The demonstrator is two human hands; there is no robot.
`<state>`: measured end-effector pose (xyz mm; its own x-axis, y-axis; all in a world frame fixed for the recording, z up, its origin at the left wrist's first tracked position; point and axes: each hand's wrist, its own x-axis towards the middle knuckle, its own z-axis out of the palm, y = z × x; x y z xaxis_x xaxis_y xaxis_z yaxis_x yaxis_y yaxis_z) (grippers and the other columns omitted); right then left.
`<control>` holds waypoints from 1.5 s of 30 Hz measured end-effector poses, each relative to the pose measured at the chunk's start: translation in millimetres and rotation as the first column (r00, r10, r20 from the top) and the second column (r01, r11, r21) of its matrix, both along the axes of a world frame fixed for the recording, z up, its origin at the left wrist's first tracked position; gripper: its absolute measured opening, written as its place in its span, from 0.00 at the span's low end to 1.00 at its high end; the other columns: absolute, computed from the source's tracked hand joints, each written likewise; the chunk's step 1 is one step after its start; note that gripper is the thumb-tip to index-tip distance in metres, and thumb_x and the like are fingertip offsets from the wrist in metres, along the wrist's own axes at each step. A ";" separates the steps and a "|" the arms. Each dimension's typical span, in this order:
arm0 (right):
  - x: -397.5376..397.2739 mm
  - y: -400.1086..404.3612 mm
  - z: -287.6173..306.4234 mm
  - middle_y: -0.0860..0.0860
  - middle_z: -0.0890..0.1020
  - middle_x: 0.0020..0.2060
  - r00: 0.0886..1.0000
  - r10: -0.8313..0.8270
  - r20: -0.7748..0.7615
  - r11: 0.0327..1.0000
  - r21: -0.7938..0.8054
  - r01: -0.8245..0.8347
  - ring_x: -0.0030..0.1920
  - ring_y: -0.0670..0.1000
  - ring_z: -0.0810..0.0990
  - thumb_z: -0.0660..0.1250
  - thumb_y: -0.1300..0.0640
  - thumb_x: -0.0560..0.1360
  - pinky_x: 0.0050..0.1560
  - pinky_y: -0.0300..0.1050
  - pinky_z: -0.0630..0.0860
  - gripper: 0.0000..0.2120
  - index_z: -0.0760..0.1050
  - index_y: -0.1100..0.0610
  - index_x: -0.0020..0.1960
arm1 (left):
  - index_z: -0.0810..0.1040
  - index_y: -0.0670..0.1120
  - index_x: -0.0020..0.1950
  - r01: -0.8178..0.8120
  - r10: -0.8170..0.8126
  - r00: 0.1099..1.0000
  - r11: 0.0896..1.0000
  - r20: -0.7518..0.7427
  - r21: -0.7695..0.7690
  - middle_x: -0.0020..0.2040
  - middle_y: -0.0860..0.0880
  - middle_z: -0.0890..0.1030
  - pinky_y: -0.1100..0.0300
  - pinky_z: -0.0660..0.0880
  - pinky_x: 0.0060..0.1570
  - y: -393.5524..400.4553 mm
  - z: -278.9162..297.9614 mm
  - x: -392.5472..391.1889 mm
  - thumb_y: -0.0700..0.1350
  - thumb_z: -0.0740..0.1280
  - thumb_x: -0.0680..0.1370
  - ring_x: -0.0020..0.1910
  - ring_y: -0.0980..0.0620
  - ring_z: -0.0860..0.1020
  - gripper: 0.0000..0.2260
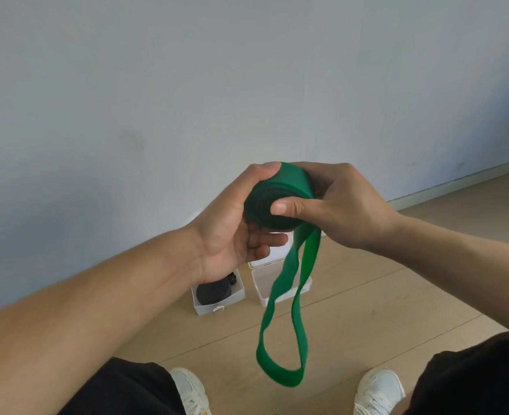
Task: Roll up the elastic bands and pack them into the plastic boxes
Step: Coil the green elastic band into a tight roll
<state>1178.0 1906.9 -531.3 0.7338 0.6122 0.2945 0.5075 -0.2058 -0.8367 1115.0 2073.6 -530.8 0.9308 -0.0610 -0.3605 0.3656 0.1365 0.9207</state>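
- Nearest the camera, the loose tail of the flat green elastic band (280,333) is hanging as a long closed loop between the person's knees, its lower end swinging free above the pale wooden plank floor (367,295) and touching nothing.
- That tail is drooping and twisting under its own weight, so the band is looking soft, limp and light; it would probably be springing open if let go, since tension appears to be all that is keeping the coil tight.
- Higher up, the wound part of the band is sitting as a thick green disc, held in the air between both hands, with its layered spiral face turned towards the camera.
- The left hand (235,223) is cupping the roll from the left side, thumb curled over the top edge and fingers curled beneath.
- The right hand (337,205) is clamping the roll from the right, thumb pressing flat on the spiral face and fingers wrapping behind it.
- The best hold seems to be across the two flat faces, pinching the layers together, while the free strand feeds in at the rim.
- Farther off on the floor, a small white plastic box (217,298) is already holding a rolled black elastic band (212,292).
- Beside it, a second white translucent plastic box (262,283) is standing open, partly behind the hanging loop, against the grey-blue wall (247,85).
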 end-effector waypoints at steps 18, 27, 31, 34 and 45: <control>-2.6 1.2 -2.9 0.52 0.88 0.41 0.987 -0.160 -0.006 0.985 -0.060 0.160 0.44 0.54 0.86 0.77 0.39 0.67 0.48 0.55 0.82 0.19 0.86 0.52 0.48 | 0.82 0.45 0.61 0.174 -0.182 0.983 0.942 0.000 -0.288 0.46 0.46 0.84 0.54 0.72 0.54 4.2 -7.1 6.6 0.69 0.58 0.73 0.44 0.50 0.82 0.33; -8.6 0.4 5.7 0.48 0.74 0.24 0.911 -0.197 0.362 0.856 -0.389 0.340 0.28 0.50 0.69 0.65 0.32 0.65 0.30 0.41 0.63 0.19 0.73 0.47 0.33 | 0.83 0.54 0.60 -0.024 -0.034 0.987 0.934 0.155 0.356 0.52 0.55 0.87 0.52 0.78 0.61 -3.8 -1.0 -2.8 0.67 0.76 0.60 0.55 0.53 0.84 0.32; -15.0 5.5 -0.2 0.44 0.81 0.28 0.927 -0.198 0.320 0.915 -0.278 0.292 0.31 0.48 0.76 0.71 0.40 0.67 0.33 0.39 0.68 0.10 0.83 0.41 0.46 | 0.85 0.51 0.49 -0.145 0.079 0.976 0.933 0.205 0.329 0.40 0.53 0.86 0.58 0.76 0.43 -7.4 -5.5 0.4 0.61 0.79 0.59 0.38 0.55 0.83 0.23; -16.7 6.5 6.3 0.40 0.87 0.40 0.962 -0.200 0.188 0.970 -0.099 0.221 0.44 0.41 0.83 0.78 0.43 0.68 0.43 0.34 0.78 0.17 0.83 0.40 0.56 | 0.85 0.51 0.42 -0.085 0.059 0.989 0.977 0.134 0.196 0.35 0.52 0.81 0.59 0.70 0.35 -4.4 1.4 -1.1 0.59 0.74 0.70 0.30 0.52 0.76 0.12; -8.7 7.7 3.8 0.50 0.87 0.42 0.982 -0.173 0.072 0.985 0.006 0.173 0.46 0.53 0.86 0.77 0.35 0.64 0.49 0.57 0.81 0.20 0.84 0.47 0.49 | 0.85 0.48 0.52 -0.048 0.063 0.993 0.988 0.100 -0.145 0.41 0.46 0.81 0.62 0.64 0.28 2.5 6.1 -3.5 0.64 0.64 0.74 0.26 0.51 0.70 0.22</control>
<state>1169.3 1914.6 -527.4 0.8054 0.4781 0.3503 0.5231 -0.2955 -0.7994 1111.5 2076.2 -524.6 0.9661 -0.0519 -0.2531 0.2572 0.2862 0.9230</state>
